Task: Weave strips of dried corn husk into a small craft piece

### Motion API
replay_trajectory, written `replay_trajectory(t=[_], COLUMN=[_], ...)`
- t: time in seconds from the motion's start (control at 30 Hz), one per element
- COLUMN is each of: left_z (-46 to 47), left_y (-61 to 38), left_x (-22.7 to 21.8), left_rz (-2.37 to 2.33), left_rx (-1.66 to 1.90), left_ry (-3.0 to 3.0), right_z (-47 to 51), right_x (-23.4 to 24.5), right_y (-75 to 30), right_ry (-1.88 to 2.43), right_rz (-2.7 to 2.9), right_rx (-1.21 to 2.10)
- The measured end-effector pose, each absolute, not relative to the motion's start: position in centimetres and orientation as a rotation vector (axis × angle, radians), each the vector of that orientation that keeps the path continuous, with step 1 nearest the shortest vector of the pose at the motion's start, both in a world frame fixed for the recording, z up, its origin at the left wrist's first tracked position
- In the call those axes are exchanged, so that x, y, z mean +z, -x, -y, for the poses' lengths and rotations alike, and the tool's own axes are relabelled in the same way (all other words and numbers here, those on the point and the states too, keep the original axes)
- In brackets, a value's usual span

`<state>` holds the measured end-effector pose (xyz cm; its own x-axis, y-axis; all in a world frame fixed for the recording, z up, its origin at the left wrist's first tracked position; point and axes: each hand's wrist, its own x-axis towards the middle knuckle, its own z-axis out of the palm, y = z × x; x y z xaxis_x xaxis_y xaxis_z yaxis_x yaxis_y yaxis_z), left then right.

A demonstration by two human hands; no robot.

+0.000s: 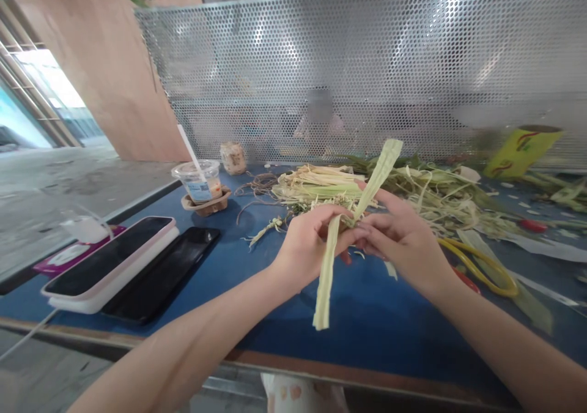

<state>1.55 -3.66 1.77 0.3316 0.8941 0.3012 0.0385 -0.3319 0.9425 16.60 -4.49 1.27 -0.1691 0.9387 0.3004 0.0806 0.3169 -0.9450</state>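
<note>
Pale green strips of corn husk (326, 278) cross between my two hands above the blue table. My left hand (312, 235) pinches them where they meet; one strip hangs down in front of its fingers, and another points up to the right. On the right side, my right hand (398, 241) has thumb and fingers closed at the same crossing, touching the left fingertips. The exact fold or knot is partly hidden by the fingers. Just behind the hands lies a heap of cut husk strips (316, 183).
Left on the blue table (257, 303) are phones (160, 278), a purple power strip (77, 254) and a plastic cup (202, 183) with a straw. Yellow-handled scissors (490, 278) lie right, beside loose leaves (440, 199) and a yellow roll (523, 150). A perforated metal screen (367, 64) stands behind.
</note>
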Motion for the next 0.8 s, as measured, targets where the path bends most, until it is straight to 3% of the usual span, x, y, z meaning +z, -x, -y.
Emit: replay_trajectory(t=[0.5,0.8], left_z=[3.3,2.0], left_y=[-1.3,-1.0], left_x=[2.3,1.6], left_rz=[-0.671,-0.591], left_rx=[1.076,0.906], left_ry=[-1.325,-1.228], right_z=[4.7,4.2], right_x=[2.3,1.6], right_y=[-17.5,-18.0], right_ry=[0.95,1.113], right_rz=[1.697,1.645], right_rx=[0.994,0.803])
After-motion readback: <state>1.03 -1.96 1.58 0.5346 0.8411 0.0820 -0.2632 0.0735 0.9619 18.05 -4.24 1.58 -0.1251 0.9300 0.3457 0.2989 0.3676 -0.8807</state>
